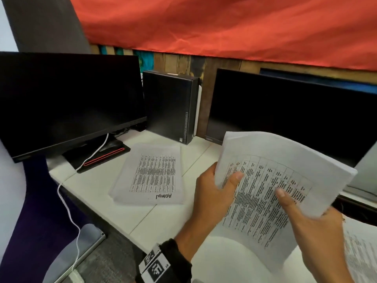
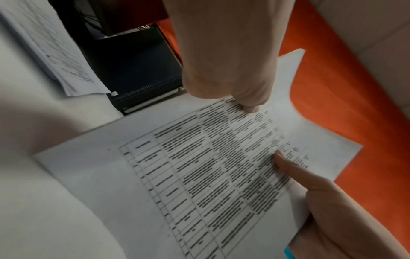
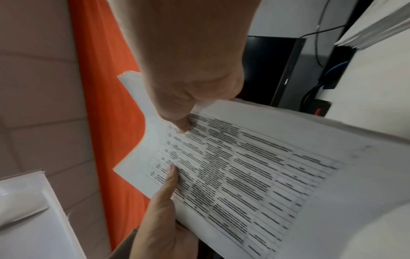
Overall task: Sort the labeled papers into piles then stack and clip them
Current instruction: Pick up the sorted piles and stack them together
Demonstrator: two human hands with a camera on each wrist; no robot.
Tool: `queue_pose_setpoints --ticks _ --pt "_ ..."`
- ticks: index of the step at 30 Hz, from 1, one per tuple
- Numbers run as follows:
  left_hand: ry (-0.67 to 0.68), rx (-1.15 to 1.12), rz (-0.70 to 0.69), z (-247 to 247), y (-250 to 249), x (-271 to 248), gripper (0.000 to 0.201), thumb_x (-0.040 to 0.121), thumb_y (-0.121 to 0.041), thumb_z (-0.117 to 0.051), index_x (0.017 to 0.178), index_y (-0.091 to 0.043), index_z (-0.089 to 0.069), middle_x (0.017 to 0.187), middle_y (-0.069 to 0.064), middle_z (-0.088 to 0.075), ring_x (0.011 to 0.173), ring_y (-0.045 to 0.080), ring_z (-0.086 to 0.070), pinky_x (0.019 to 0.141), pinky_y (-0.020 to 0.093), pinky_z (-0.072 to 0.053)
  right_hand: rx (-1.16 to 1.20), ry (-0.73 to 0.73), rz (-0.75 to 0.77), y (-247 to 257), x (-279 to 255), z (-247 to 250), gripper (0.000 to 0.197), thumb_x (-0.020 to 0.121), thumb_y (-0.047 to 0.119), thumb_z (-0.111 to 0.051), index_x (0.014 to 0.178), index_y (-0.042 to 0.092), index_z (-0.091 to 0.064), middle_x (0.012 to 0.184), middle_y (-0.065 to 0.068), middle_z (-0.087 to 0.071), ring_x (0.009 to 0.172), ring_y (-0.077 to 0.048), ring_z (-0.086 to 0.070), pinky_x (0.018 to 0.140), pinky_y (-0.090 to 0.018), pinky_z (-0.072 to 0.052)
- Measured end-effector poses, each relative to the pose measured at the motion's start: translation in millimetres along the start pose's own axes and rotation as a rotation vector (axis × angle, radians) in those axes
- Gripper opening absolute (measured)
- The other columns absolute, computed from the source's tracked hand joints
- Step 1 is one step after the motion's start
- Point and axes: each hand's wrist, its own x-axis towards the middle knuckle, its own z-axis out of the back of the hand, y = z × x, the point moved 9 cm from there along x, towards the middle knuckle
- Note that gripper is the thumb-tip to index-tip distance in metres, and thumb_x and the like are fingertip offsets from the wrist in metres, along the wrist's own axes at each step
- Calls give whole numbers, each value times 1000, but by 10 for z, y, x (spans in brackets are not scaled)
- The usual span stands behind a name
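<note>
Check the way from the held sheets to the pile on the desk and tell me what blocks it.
Nothing visible does. The held sheets, gripped by the left hand and right hand, hang right of the pile; only bare desk lies between.

An office workstation is shown. A white desk (image 1: 98, 188) is taken as the landmark: two dark monitors, one (image 1: 67, 103) at its left and one (image 1: 285, 115) at its right, are stood along its back, and a small black PC (image 1: 169, 107) is set upright between them. Printed table sheets (image 1: 151, 174) are laid in front of the PC.
</note>
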Motion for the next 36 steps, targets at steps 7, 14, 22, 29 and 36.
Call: queue_pose_setpoints --ticks 7,14,22,29,36 --pt "75 -117 3 -30 -104 132 24 94 -27 -77 115 -36 -69 104 -20 -78 101 -2 -73 78 14 -58 28 8 30 155 66 96 24 79 35 -85 100 31 -73 92 26 -77 92 -12 -73 74 -30 -52" --pt "220 -53 230 7 362 61 16 88 -39 -82 101 -42 -72 100 -21 -79 95 -5 -74 77 15 -59 1 65 -52 -393 -37 40 66 67 38 -91 128 36 -67 119 6 -76 111 -18 -71 101 -50 -53" --pt "189 -28 222 -28 404 138 37 77 -41 -90 108 -29 -76 103 -13 -81 97 2 -76 76 14 -58 6 42 -6 -387 2 53 40 71 35 -90 108 35 -74 107 15 -80 98 -11 -77 95 -46 -59" --pt "201 68 299 61 630 53 26 77 -35 -92 96 -34 -74 91 -25 -78 90 -7 -74 81 19 -61 -36 171 -66 -672 2 -70 34 77 25 -89 101 40 -71 89 33 -76 83 6 -74 80 -26 -52" --pt "226 47 361 46 721 -84 38 78 -20 -92 90 -33 -59 68 -31 -71 67 -22 -63 76 11 -58 -46 176 -162 -1088 -136 -75 35 73 13 -93 94 32 -72 79 21 -74 71 8 -72 68 -15 -54"
